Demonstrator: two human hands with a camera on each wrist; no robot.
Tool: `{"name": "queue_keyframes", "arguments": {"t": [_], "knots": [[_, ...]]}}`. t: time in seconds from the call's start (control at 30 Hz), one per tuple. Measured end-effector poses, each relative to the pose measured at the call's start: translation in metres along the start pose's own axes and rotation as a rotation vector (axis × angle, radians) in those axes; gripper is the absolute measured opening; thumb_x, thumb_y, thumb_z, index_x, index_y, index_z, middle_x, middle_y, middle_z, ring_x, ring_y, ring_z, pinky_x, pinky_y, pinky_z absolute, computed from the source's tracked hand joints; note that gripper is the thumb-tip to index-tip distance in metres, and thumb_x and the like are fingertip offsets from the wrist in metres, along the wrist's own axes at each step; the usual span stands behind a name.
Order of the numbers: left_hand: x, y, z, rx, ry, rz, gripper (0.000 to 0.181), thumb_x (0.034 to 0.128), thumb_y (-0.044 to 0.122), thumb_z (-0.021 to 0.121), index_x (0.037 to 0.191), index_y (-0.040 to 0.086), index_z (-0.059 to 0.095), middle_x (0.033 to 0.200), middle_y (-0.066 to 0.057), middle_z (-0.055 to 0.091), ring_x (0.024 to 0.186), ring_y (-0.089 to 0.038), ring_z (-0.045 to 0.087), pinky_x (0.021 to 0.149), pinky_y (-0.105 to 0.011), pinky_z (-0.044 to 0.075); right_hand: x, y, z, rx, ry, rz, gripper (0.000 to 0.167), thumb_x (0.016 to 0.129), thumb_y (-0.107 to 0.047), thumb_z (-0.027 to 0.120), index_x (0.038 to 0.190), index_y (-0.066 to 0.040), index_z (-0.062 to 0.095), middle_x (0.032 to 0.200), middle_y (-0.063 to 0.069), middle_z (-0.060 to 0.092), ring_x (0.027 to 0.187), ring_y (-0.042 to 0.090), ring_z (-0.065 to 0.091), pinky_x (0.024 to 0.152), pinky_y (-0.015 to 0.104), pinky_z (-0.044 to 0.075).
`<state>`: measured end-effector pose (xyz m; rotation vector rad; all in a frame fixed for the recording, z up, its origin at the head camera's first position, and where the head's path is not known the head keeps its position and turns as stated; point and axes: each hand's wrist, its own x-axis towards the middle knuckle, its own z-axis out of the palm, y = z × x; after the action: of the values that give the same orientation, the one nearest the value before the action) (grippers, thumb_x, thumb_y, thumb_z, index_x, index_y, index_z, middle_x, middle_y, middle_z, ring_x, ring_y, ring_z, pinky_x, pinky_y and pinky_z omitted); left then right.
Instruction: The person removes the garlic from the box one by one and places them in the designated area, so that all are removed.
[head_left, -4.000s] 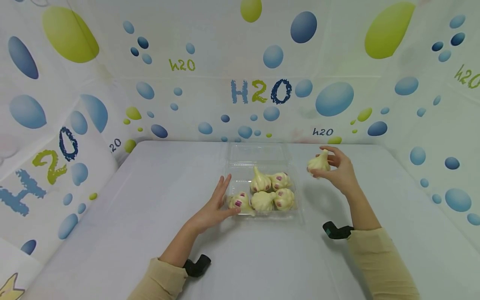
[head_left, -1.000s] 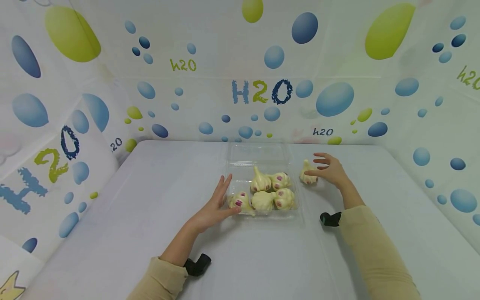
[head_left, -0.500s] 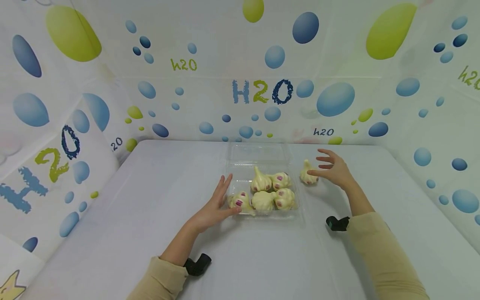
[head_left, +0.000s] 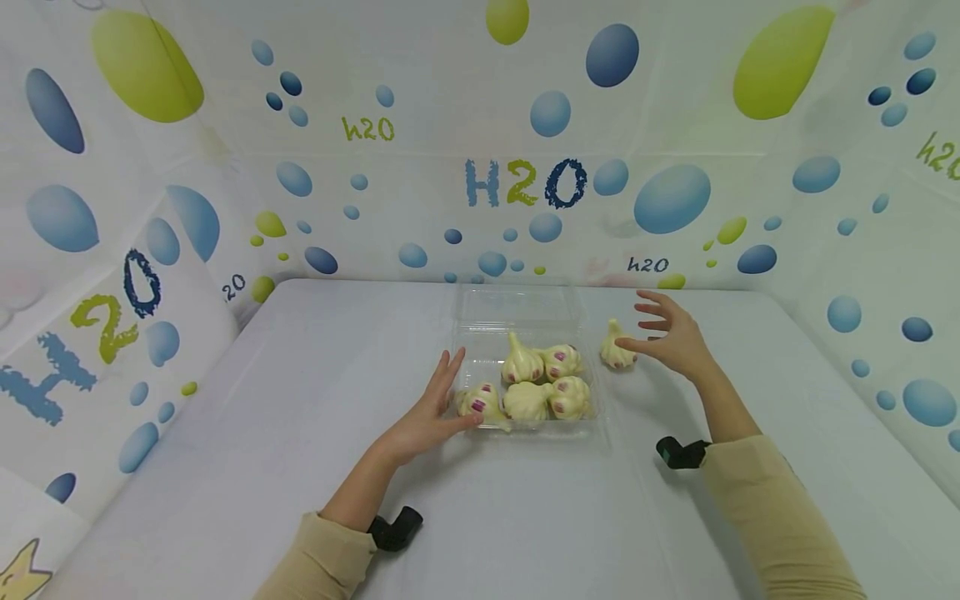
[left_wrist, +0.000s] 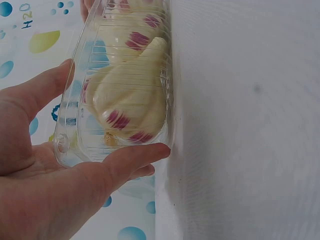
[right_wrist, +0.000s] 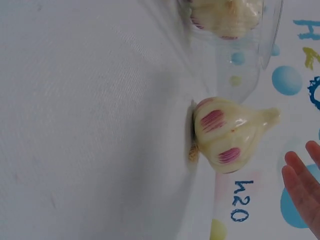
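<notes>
Right grip [head_left: 677, 342] spread, bulb [right_wrist: 227, 136] upright just left — best move gently, lest it tip; left grip [head_left: 426, 423], spread, touches box [head_left: 480, 358].

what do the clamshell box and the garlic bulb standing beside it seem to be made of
Clamshell box: most likely thin, glossy clear plastic; the bulbs inside show through its ribbed, highlight-catching wall.
Garlic bulb: smooth, slightly shiny, cream-coloured, with purple patches that look brushed on, so perhaps a moulded plastic or foam model; which, I can't tell.
</notes>
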<state>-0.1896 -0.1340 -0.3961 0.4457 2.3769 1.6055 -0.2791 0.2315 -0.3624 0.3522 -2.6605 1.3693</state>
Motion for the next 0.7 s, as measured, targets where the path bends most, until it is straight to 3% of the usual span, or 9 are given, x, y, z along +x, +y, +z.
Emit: {"name": "queue_keyframes", "arguments": {"t": [0.13,0.37,0.5,0.7], "knots": [[-0.001,0.003,0.000,0.004,0.000,-0.003,0.092,0.0845,0.020,0.067,0.147,0.033,0.001,0.150,-0.005,-0.020,0.136,-0.037,0.004,0.108,-0.049,0.013,-0.002,-0.006,0.001,0.000,0.009,-0.010,0.081,0.075,-0.027,0.077,0.141,-0.012,0.032,0.135,0.021,0.042,0.114,0.041,0.047,0.090,0.053,0.042],[-0.012,0.028,0.000,-0.003,-0.007,-0.024,0.089,0.0861,0.011,0.063,0.148,0.023,0.001,0.150,-0.012,-0.020,0.136,-0.040,0.003,0.107,-0.051,0.012,-0.009,-0.019,0.006,0.023,0.034,-0.054,0.077,0.076,-0.025,0.076,0.139,-0.011,0.035,0.132,0.021,0.045,0.112,0.040,0.049,0.089,0.052,0.043],[-0.014,0.031,0.000,-0.004,-0.011,-0.017,0.088,0.0862,0.009,0.063,0.148,0.020,0.001,0.149,-0.014,-0.019,0.135,-0.040,0.002,0.107,-0.051,0.012,-0.011,-0.025,0.011,0.047,0.028,-0.062,0.076,0.075,-0.025,0.076,0.138,-0.011,0.036,0.131,0.021,0.046,0.112,0.040,0.049,0.089,0.052,0.043],[-0.002,0.006,0.000,0.007,0.002,-0.009,0.092,0.0847,0.015,0.066,0.148,0.029,0.001,0.150,-0.006,-0.020,0.136,-0.036,0.003,0.108,-0.049,0.013,-0.014,-0.033,0.022,0.058,0.005,-0.067,0.077,0.073,-0.025,0.078,0.137,-0.013,0.038,0.130,0.019,0.047,0.111,0.038,0.050,0.088,0.050,0.044]]}}
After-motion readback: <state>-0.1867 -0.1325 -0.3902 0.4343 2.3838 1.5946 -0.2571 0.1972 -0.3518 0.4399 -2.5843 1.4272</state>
